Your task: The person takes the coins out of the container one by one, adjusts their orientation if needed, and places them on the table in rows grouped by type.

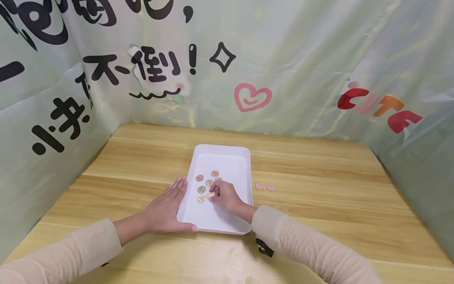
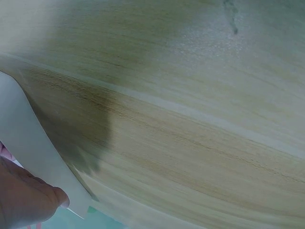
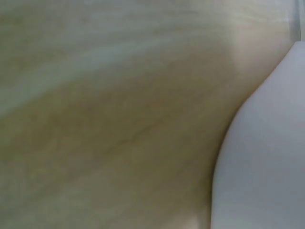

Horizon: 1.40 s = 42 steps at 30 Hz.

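A white rectangular tray lies on the wooden table with several round coins inside, coppery, gold and grey-green. My left hand braces the tray's near left corner. Its fingers lie straight along the left rim and the thumb touches the near edge; the left wrist view shows part of this hand against the tray's wall. Inside the tray, my right hand has curled fingers and thumb pinching a gold coin, partly covered by the fingertips. Beside it is another gold coin.
Two coppery coins, a left one and a right one, lie on the table right of the tray. A printed cloth stands behind and along both sides. The right wrist view shows only wood and the tray's side.
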Available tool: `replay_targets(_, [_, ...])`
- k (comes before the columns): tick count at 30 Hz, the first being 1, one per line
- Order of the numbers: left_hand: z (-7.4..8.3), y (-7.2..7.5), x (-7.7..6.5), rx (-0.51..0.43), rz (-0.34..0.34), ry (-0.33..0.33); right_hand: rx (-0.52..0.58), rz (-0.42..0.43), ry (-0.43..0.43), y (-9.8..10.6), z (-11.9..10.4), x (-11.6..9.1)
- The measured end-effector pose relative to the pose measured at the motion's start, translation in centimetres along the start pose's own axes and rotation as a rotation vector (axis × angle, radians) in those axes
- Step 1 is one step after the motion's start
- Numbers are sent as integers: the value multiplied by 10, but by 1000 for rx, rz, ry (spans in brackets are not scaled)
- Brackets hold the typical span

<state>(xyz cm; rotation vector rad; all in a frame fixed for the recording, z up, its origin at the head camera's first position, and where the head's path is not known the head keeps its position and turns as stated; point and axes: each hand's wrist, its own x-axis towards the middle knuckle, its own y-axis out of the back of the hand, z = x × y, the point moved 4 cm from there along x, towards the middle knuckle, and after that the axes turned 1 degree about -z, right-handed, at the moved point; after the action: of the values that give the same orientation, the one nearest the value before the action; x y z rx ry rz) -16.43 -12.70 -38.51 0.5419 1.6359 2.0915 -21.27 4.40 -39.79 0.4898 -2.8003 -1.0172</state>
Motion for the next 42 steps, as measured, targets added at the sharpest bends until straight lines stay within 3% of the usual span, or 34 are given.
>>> replay_targets(7, [0,0,0,12,3,-3,-88,-39,15,0,-4,0])
replay_targets(16, [0,1,0,0,13,-8,-49,-14,-17,5,-2,-3])
replay_targets(24, [0,0,0,13,18,-10,28,-3,-68,14,-1,-5])
replay_targets(42, [-1,0,-1,-22,-9,14,303,124,-220,54,4,-21])
